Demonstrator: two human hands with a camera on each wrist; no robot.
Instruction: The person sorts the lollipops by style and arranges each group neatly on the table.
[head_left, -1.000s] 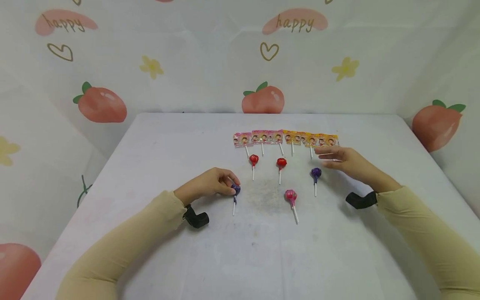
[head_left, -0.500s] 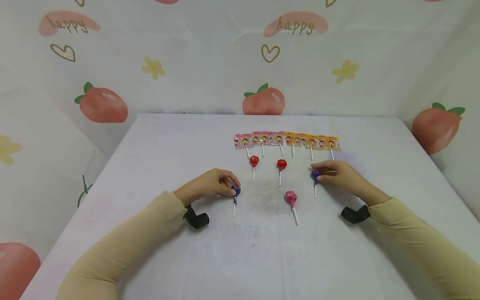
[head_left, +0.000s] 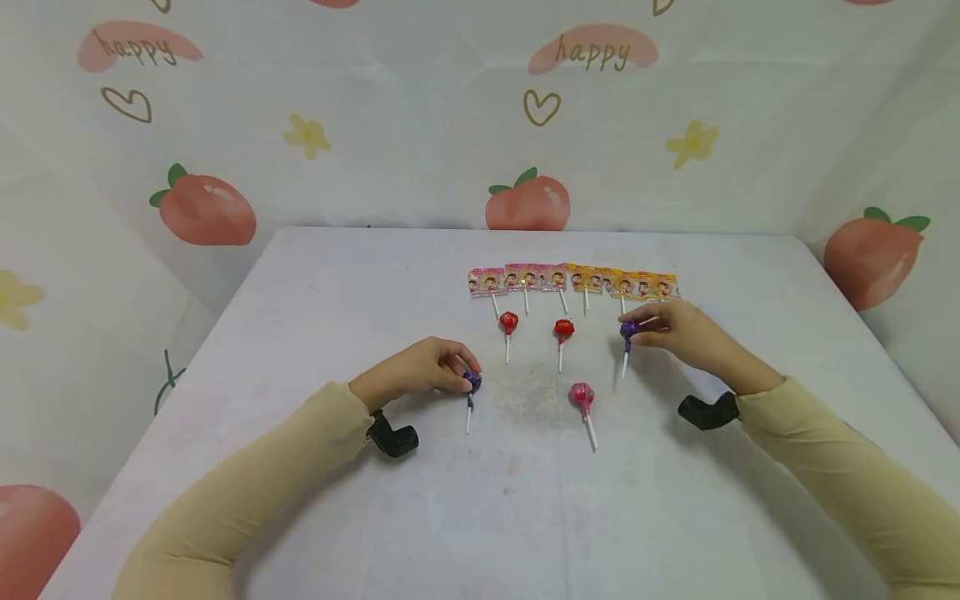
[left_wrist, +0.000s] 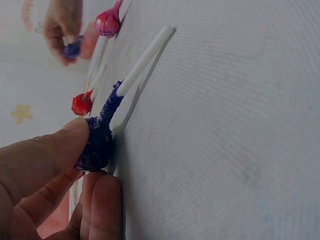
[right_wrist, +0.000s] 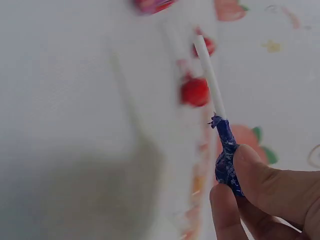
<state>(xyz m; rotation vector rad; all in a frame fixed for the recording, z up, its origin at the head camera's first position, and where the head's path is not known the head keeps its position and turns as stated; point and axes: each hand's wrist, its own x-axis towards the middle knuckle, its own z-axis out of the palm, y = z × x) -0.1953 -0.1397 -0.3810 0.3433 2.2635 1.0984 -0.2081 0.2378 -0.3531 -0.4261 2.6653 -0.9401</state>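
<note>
My left hand (head_left: 427, 365) pinches the wrapped head of a purple lollipop (head_left: 470, 382) whose white stick points toward me. In the left wrist view the thumb and fingers close round that lollipop's dark wrapper (left_wrist: 99, 145), low at the table. On the right, my right hand (head_left: 678, 332) grips another purple lollipop (right_wrist: 227, 165) by its head, raised over the table with the stick hanging down. Between the hands lie two red lollipops (head_left: 508, 322) and, nearer me, a pink lollipop (head_left: 582, 395).
Behind the loose lollipops runs a row of flat-wrapped lollipops, several pink packets (head_left: 536, 277) on its left and several yellow packets (head_left: 624, 283) on its right. The white table (head_left: 360, 517) meets a printed cloth backdrop (head_left: 420, 100) at its far edge.
My right hand came down from beside the yellow packets, took the right purple lollipop and lifted it slightly up and away from me. The left hand has stayed in place.
</note>
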